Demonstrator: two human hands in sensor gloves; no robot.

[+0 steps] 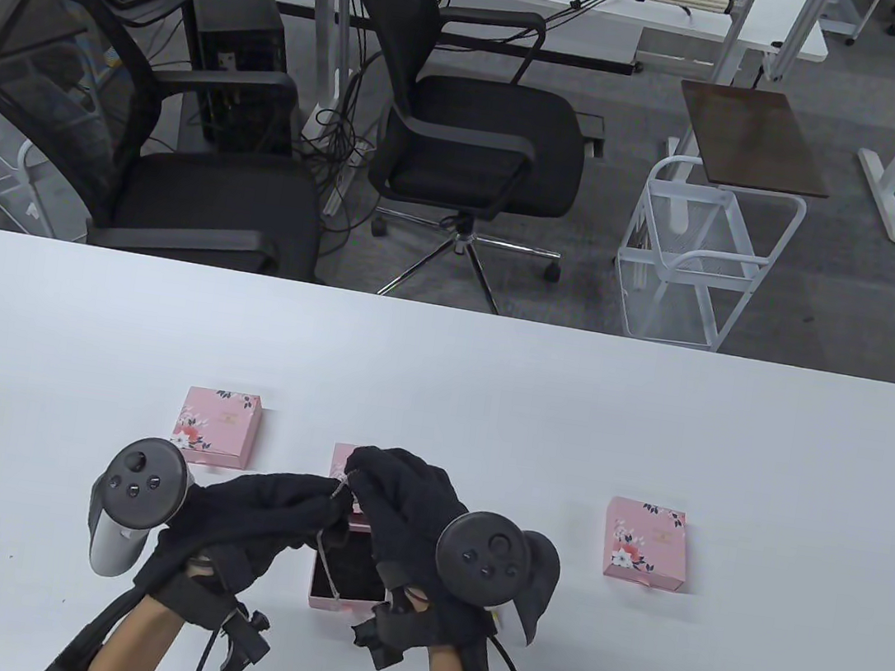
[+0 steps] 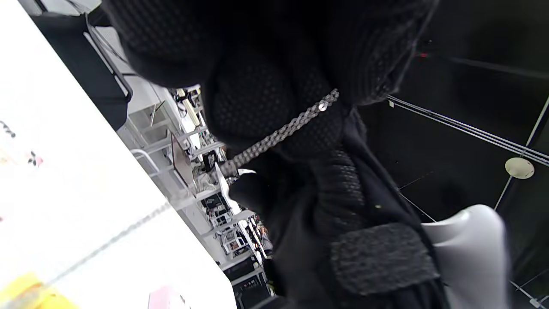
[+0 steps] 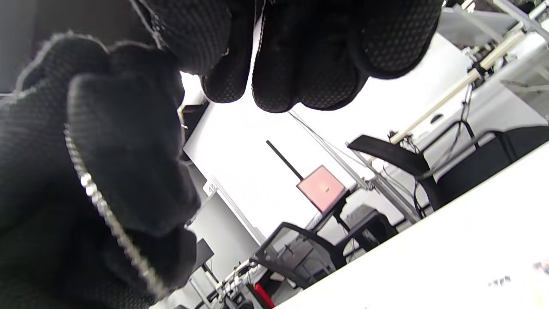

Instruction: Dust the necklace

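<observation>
A thin silver necklace chain (image 1: 328, 537) hangs from my two gloved hands down into an open pink jewellery box (image 1: 351, 582) with a dark lining. My left hand (image 1: 324, 501) and my right hand (image 1: 354, 479) meet fingertip to fingertip above the box, and both pinch the top of the chain. In the left wrist view the chain (image 2: 279, 135) runs taut across my left fingers (image 2: 257, 98) and on down toward the table. Seen from the right wrist, the chain (image 3: 101, 206) lies over the left glove, with my curled right fingers (image 3: 300, 64) above it.
A closed pink floral box (image 1: 217, 426) lies at the left and another (image 1: 647, 543) at the right. A pink lid (image 1: 341, 456) shows just behind my hands. Past the white table's far edge (image 1: 451, 307) stand two office chairs and a white wire cart.
</observation>
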